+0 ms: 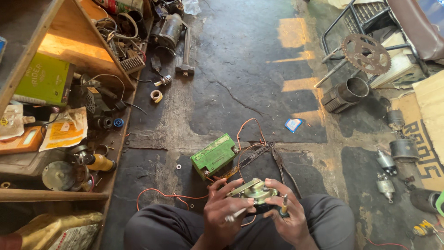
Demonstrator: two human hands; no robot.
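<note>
Metal and grey, a small motor part (256,190) is sitting over the lap, left hand (226,210) fingers clenching it, right hand (289,214) pinching a screwdriver (283,205), likely fastening next, beyond lying a green battery (213,155) on the floor (249,69).

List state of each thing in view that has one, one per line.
Left hand: closed around the metal part, thin tool between fingers.
Right hand: grips the part and a small screwdriver.
Metal part: held above the lap.
Green battery: on the floor, tilted, orange wires attached.
Pliers: lying on the floor.
Sprocket: leaning on a frame.
</note>
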